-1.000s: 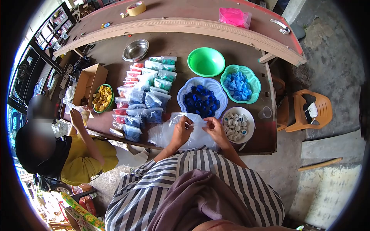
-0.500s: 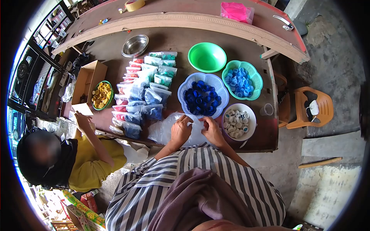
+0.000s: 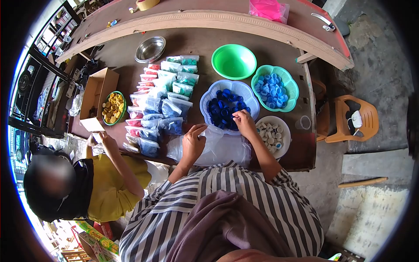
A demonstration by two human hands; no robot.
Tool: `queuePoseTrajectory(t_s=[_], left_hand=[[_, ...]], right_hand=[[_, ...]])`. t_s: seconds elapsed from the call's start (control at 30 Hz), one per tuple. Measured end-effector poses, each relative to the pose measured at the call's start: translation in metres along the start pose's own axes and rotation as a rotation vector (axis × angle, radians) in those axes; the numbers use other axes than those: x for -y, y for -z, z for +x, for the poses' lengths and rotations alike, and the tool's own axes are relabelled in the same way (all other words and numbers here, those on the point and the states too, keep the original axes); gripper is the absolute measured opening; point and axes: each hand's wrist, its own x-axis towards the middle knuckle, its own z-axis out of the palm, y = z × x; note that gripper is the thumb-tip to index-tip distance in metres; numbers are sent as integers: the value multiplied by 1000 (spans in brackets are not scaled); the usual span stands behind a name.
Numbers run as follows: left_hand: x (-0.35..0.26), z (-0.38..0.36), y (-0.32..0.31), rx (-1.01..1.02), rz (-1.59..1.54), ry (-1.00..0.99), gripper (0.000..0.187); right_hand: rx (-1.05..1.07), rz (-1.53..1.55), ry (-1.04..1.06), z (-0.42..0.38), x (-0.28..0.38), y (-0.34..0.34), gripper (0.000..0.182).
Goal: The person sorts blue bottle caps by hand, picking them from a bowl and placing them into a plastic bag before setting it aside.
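My left hand (image 3: 193, 143) is closed on the edge of a clear plastic bag (image 3: 214, 134), at the near side of the table. More clear bags (image 3: 231, 150) lie flat below it. Reaching over the near right rim of a periwinkle basket (image 3: 205, 98), my right hand (image 3: 246, 124) has its fingertips drawn together at the dark blue bottle caps (image 3: 224, 109). What the fingertips hold is hidden. A white bowl (image 3: 286, 146) of white caps (image 3: 271, 136) sits beside my right wrist. Filled bags of coloured caps (image 3: 168, 105) lie in rows to the left.
A turquoise basket (image 3: 291, 104) of light blue caps, a green bowl (image 3: 234, 61) and a metal bowl (image 3: 150, 49) stand farther back. Left are a cardboard box (image 3: 102, 87) and yellow caps (image 3: 114, 108). A person in a mustard top (image 3: 115, 187) works there.
My right hand has left the plastic bag and moved up and right to the dark blue caps. My left hand has shifted slightly left with the bag. The other person's hands moved right and down.
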Motion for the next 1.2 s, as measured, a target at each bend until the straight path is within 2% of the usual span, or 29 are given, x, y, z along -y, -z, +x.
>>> queuePoseTrajectory(t_s=[0.13,0.2,0.27,0.4,0.5,0.53,0.6,0.63,0.67,0.73,0.8,0.83,0.93,1.07,1.2], left_hand=[[-6,5,7,2,-75,59,45],[-5,6,6,-15,-86,59,46],[0,6,2,-18,-34,0,48],[-1,12,-2,-14,-27,8,51],[-6,20,-5,-7,-35,22,51],[-7,22,-6,0,-30,21,51],[-6,27,-10,19,-35,6,53],[-6,28,-12,15,-8,-31,54],[-7,29,-14,10,19,-70,54],[-9,30,-18,24,17,-89,55],[-12,27,-20,41,17,-107,56],[-13,26,-21,25,17,-134,56],[-15,17,-21,34,22,-152,56],[-14,5,-15,48,27,-128,55],[-11,2,-6,50,-13,-74,57]], right_hand=[[32,-226,134,24,-14,-24,17],[43,-157,212,28,-15,-35,17],[151,-368,158,24,-19,-42,14],[156,-432,101,21,-24,-39,11],[16,-97,86,19,-28,-30,8],[14,-96,87,18,-16,-23,8],[-79,188,-20,14,14,-4,9],[-129,175,74,10,29,3,9],[-134,174,74,5,52,13,9],[-312,115,284,-9,96,25,10],[-224,78,347,-24,107,21,14],[-101,-43,363,-28,110,22,16],[-4,-214,315,-42,109,10,15],[31,-341,351,-47,124,18,15],[34,-268,334,-49,116,10,18]])
